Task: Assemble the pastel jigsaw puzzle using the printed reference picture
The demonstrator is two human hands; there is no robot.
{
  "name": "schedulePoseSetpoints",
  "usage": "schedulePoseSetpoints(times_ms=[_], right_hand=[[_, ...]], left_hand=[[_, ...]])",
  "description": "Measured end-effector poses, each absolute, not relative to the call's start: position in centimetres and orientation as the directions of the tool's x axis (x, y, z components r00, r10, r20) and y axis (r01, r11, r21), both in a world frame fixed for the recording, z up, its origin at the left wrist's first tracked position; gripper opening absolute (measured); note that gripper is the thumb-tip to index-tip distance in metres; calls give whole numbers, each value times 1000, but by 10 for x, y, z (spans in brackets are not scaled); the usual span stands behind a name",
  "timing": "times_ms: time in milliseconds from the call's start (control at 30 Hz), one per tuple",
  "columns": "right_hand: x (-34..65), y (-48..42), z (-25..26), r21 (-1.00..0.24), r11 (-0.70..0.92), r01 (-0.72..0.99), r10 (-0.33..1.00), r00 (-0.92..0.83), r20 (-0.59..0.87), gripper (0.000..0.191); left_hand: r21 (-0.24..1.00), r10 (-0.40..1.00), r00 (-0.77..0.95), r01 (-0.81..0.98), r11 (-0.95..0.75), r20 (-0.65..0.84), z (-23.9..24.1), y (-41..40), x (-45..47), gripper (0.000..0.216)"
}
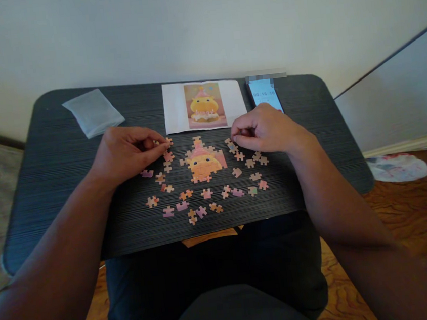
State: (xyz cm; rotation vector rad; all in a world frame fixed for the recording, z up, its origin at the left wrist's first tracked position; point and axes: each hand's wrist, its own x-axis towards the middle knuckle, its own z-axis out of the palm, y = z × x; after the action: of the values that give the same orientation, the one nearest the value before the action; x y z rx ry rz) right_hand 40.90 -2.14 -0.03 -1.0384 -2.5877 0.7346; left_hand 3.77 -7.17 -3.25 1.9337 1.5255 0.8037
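A partly joined puzzle cluster (202,162), yellow and pink, lies in the middle of the dark table (64,160). Several loose puzzle pieces (187,198) are scattered around and in front of it. My left hand (126,151) rests left of the cluster with its fingers pinched on a small puzzle piece (167,142). My right hand (261,129) rests right of the cluster, fingers curled together over a loose piece (230,143) by its fingertips. Whether it grips that piece I cannot make out.
A printed reference picture (203,105) on white paper lies at the table's far edge. A phone (264,93) with a lit screen sits to its right. A clear plastic bag (93,111) lies at the far left. A white cloth (399,167) lies on the wooden floor at right.
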Motion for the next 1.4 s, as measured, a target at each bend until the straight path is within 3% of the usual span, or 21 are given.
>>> schedulePoseSetpoints(times_ms=[333,1400], right_hand=[[413,-24,7,-542,575,612,701,-711,-58,13],[409,-18,-4,-596,526,607,704,-704,-96,16]], left_hand=[[723,985,167,675,-150,48,-36,-71,31,35],[698,975,176,682,-218,133,-26,-70,36,24]])
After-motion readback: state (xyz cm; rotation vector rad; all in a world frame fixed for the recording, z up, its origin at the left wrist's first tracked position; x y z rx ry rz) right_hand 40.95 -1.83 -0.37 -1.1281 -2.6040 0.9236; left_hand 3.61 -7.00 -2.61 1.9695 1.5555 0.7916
